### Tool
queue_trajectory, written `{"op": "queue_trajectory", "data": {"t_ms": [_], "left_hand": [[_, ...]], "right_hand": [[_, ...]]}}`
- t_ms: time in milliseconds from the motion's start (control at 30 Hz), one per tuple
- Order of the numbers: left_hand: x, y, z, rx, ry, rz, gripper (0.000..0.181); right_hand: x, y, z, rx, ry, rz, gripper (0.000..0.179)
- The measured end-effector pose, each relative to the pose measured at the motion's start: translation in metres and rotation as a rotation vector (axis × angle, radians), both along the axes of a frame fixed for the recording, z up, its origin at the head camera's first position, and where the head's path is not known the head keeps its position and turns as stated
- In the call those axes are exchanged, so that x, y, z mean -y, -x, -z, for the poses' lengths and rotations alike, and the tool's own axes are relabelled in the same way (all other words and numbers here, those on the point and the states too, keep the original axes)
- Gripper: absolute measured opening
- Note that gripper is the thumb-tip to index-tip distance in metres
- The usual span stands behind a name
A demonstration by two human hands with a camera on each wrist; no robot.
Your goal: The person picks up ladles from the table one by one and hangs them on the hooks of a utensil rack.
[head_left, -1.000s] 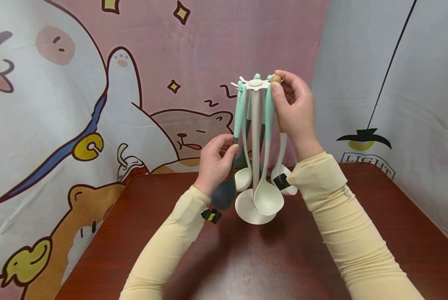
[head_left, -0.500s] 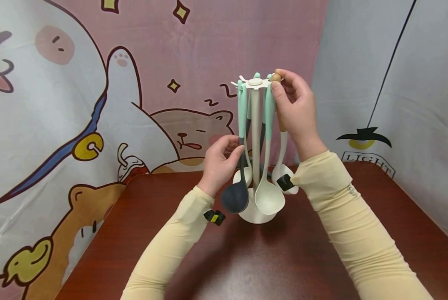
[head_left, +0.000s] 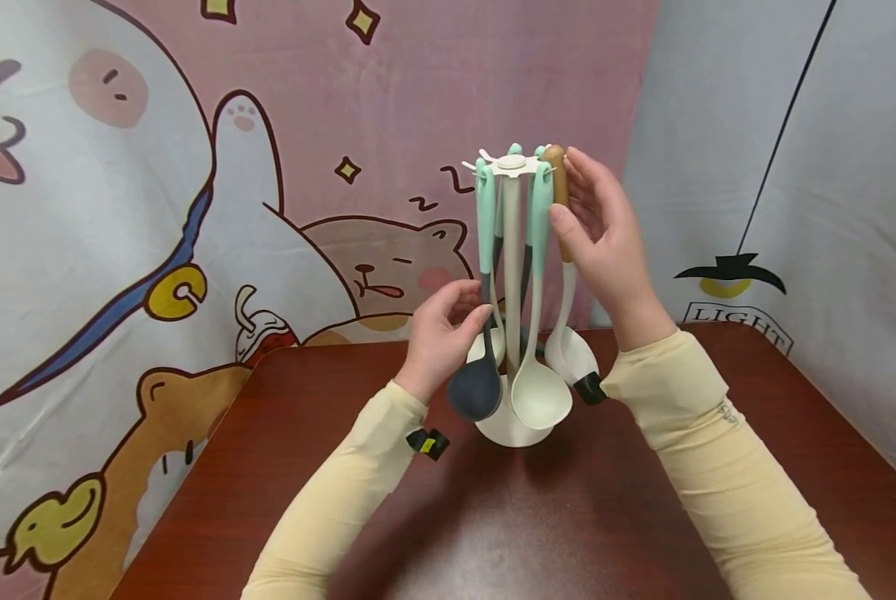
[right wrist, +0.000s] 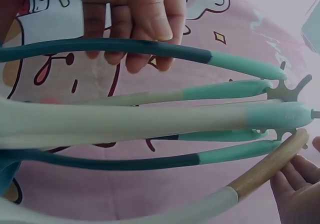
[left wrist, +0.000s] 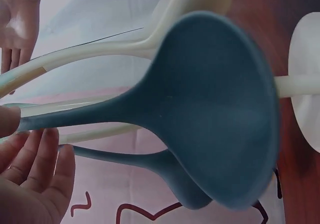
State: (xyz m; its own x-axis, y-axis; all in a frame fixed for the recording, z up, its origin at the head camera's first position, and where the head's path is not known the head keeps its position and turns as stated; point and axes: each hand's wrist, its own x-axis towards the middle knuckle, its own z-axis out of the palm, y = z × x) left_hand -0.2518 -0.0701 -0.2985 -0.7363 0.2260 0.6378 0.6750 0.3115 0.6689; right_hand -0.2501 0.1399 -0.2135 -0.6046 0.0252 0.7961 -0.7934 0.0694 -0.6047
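Observation:
A white utensil rack (head_left: 513,250) stands on the table with several utensils hanging from its top hooks. My left hand (head_left: 443,333) is at the neck of a dark ladle (head_left: 475,389) with a mint handle; in the left wrist view its thumb and loosely extended fingers lie on either side of the neck. My right hand (head_left: 605,237) is beside the wooden handle (head_left: 558,196) of a white-headed utensil (head_left: 571,354), fingers spread and apart from the handle in the right wrist view. A white ladle (head_left: 541,393) with a mint handle hangs in front.
The brown table (head_left: 387,500) reaches back to a cartoon-printed pink cloth (head_left: 553,67). A grey-white cloth (head_left: 830,150) hangs on the right. More mint-handled utensils (right wrist: 230,90) hang behind the front ones, around the rack's post.
My right hand has let go of the wooden handle's top and moved down and right. The dark ladle has swung right to hang nearly straight, and my left fingers have loosened around it.

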Motion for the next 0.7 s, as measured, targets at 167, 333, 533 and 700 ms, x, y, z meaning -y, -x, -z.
{"op": "queue_trajectory", "data": {"t_ms": [167, 333, 533, 700], "left_hand": [[0.007, -0.001, 0.007, -0.035, 0.03, 0.002, 0.032], [0.017, -0.002, 0.015, -0.093, 0.098, -0.037, 0.036], [0.034, -0.005, 0.027, -0.174, 0.252, -0.086, 0.047], [0.045, -0.007, 0.034, -0.23, 0.35, -0.078, 0.056]], "right_hand": [[-0.005, -0.004, 0.011, -0.103, -0.106, 0.068, 0.057], [-0.015, -0.014, 0.026, -0.132, -0.239, 0.192, 0.062], [-0.029, -0.025, 0.047, -0.12, -0.336, 0.279, 0.063], [-0.043, -0.033, 0.066, -0.08, -0.384, 0.34, 0.063]]}}
